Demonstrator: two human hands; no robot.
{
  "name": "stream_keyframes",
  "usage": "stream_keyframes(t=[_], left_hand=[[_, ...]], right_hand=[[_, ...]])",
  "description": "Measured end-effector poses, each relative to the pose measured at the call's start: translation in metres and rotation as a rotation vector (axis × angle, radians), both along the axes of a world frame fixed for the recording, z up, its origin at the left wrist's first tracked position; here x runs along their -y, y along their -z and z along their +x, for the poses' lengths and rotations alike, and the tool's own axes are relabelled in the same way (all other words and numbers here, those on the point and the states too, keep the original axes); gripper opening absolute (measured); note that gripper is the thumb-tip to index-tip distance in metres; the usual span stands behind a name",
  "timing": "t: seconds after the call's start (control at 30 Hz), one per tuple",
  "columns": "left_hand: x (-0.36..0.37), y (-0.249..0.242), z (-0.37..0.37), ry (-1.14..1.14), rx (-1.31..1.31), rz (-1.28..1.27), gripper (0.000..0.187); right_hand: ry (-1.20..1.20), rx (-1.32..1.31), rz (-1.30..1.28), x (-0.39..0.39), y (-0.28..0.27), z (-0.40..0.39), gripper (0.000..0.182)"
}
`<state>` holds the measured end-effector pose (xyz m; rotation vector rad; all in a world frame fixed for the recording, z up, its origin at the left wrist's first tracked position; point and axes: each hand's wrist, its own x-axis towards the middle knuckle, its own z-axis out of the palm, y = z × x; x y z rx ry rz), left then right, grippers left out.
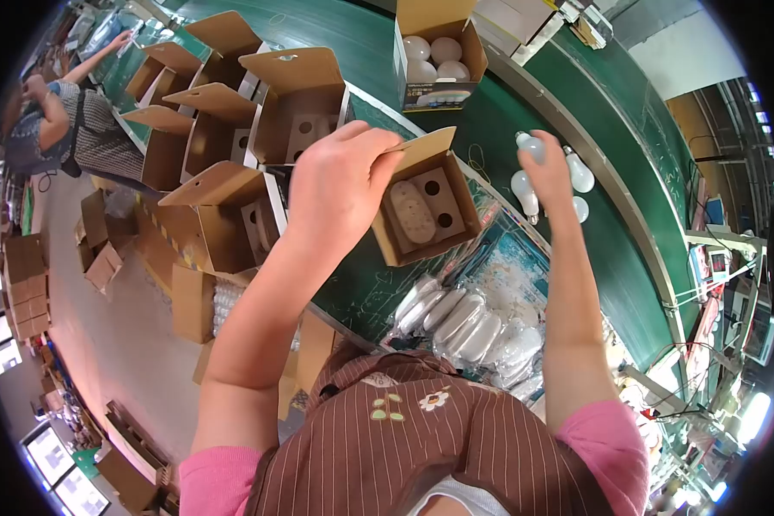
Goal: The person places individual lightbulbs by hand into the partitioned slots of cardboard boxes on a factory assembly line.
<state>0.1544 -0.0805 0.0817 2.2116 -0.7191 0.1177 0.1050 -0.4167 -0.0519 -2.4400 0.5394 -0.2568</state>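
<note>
My left hand (pixel 340 176) is closed on the raised flap of a small open cardboard box (pixel 385 241). Inside that box lie a holed cardboard insert (pixel 433 209) and a pale oval piece with small dots (pixel 411 211). Over the green work surface, my right hand (pixel 549 168) has its fingers around a white light bulb (pixel 531 146). Close beside it lie more white bulbs: one bulb (pixel 525 191) to its left and another bulb (pixel 580 172) to its right. A further bulb (pixel 580 209) shows partly past my wrist.
Several open cardboard boxes (pixel 297 95) stand at the left. At the back, an open box (pixel 439 96) holds several white bulbs. Plastic-wrapped white pieces (pixel 469 322) are piled near my apron. A metal rail (pixel 623 202) runs along the right. Another person (pixel 86 129) works at far left.
</note>
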Motion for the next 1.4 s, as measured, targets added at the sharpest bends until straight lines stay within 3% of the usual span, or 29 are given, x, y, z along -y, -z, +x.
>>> stream_keyframes(t=[0.07,0.13,0.27,0.37,0.47,0.63,0.73,0.83,0.87,0.97,1.0,1.1,1.13,1.2,1.23,1.33,1.4], left_hand=[[0.007,0.021,-0.004,-0.029,-0.253,-0.254,0.019],[0.01,0.045,-0.01,-0.073,-0.54,-0.617,0.023],[0.015,0.1,-0.018,-0.126,-0.67,-0.523,0.023],[0.02,0.115,-0.021,-0.123,-0.642,-0.424,0.025],[0.016,0.107,-0.02,-0.136,-0.604,-0.359,0.026],[0.0,0.101,-0.018,-0.169,-0.54,-0.207,0.027],[-0.011,0.107,-0.016,-0.203,-0.495,-0.183,0.028],[-0.006,0.106,-0.017,-0.198,-0.572,-0.2,0.028],[-0.003,0.105,-0.018,-0.203,-0.581,-0.213,0.028],[0.0,0.1,-0.019,-0.216,-0.602,-0.237,0.027],[-0.001,0.096,-0.02,-0.216,-0.609,-0.231,0.027],[-0.004,0.102,-0.018,-0.236,-0.462,-0.163,0.025],[-0.006,0.1,-0.018,-0.246,-0.452,-0.154,0.025],[-0.007,0.103,-0.025,-0.245,-0.439,-0.162,0.025],[-0.005,0.105,-0.026,-0.228,-0.426,-0.185,0.026],[-0.001,0.112,-0.028,-0.201,-0.357,-0.203,0.025],[-0.002,0.111,-0.027,-0.194,-0.321,-0.174,0.024]], right_hand=[[0.048,0.09,0.34,-0.029,-0.083,-0.042,0.047],[-0.086,0.118,0.543,-0.06,-0.136,-0.076,0.047],[-0.455,-0.154,0.315,-0.118,-0.148,-0.067,0.054],[-0.418,-0.228,0.173,-0.122,-0.126,-0.05,0.056],[-0.396,-0.15,0.248,-0.127,-0.145,-0.06,0.051],[-0.314,-0.449,0.699,-0.077,-0.155,-0.12,0.045],[-0.145,-0.422,0.445,-0.045,-0.093,-0.156,0.046],[-0.122,-0.303,-0.063,-0.049,-0.03,-0.183,0.051],[-0.077,-0.368,-0.022,-0.051,-0.005,-0.189,0.056],[-0.287,-0.046,0.078,-0.067,0.025,-0.194,0.058],[-0.305,-0.034,0.141,-0.076,0.027,-0.19,0.051],[-0.318,-0.102,-0.083,-0.096,-0.013,-0.165,0.044],[-0.323,0.044,-0.183,-0.098,-0.038,-0.149,0.037],[-0.354,0.131,-0.086,-0.132,-0.094,-0.118,0.033],[-0.433,0.096,-0.081,-0.154,-0.103,-0.101,0.027],[-0.551,-0.382,-0.382,-0.192,-0.068,-0.038,0.036],[-0.636,-0.695,-0.426,-0.2,-0.037,-0.004,0.034]])
